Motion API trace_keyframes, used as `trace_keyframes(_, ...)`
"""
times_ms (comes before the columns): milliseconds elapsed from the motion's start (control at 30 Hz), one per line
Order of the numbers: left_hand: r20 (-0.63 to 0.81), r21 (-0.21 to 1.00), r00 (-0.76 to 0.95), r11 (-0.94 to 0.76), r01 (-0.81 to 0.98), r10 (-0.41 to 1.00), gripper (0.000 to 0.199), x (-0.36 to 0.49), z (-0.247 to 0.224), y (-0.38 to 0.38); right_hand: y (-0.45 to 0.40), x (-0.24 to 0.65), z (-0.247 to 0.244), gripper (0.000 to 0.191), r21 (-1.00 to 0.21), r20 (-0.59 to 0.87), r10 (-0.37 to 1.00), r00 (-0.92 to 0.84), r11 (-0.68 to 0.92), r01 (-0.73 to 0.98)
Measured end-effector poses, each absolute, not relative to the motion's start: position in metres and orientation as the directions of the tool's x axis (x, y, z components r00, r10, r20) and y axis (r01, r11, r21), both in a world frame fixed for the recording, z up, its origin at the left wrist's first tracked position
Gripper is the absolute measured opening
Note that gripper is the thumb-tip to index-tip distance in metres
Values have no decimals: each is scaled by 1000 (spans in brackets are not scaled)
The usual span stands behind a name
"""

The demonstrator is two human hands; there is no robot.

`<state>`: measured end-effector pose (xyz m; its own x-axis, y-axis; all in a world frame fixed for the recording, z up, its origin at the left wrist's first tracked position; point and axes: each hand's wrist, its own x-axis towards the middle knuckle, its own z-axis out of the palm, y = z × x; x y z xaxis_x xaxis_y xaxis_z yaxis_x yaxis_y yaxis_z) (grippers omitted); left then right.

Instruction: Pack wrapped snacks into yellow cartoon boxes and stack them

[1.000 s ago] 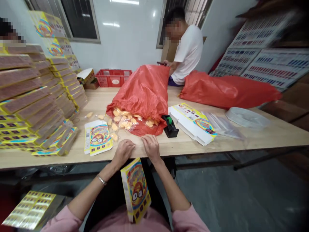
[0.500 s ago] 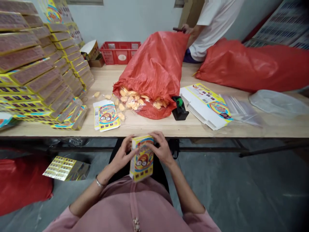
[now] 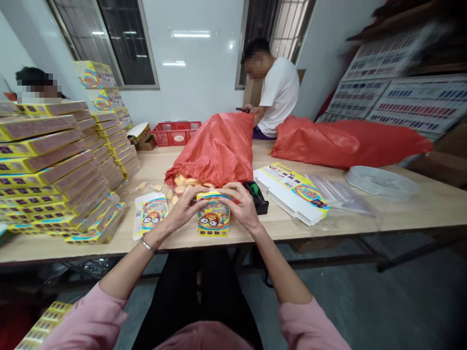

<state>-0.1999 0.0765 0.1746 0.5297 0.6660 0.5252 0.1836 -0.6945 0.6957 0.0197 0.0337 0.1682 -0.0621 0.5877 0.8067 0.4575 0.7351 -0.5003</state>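
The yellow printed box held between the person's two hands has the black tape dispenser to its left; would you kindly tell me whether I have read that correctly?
Not quite: in the head view, the black tape dispenser is to the right of the yellow printed box, not its left. The box is indeed held between the left hand and the right hand.

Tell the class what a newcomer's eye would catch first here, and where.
The red woven sack dominates the middle of the table, wrapped yellow pieces spilling from its mouth. At the front edge, the left hand and right hand clasp a small yellow printed box. Stacked yellow cartons rise at left.
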Motion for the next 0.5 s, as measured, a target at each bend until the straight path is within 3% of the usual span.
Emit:
trace_keyframes(267, 633, 575, 498, -790, 212, 593, 28, -190, 163, 105, 54, 17, 145, 21, -535, 767, 639, -63, 689, 489)
trace_keyframes(400, 632, 494, 560, -835, 241, 536, 21, -188, 165, 101, 46, 25, 131, 32, -532, 738, 666, -111, 675, 511)
trace_keyframes(500, 684, 494, 478, -832, 250, 550, 20, -191, 169, 99, 44, 64, 116, 31, -599, 737, 655, 168, 517, 612)
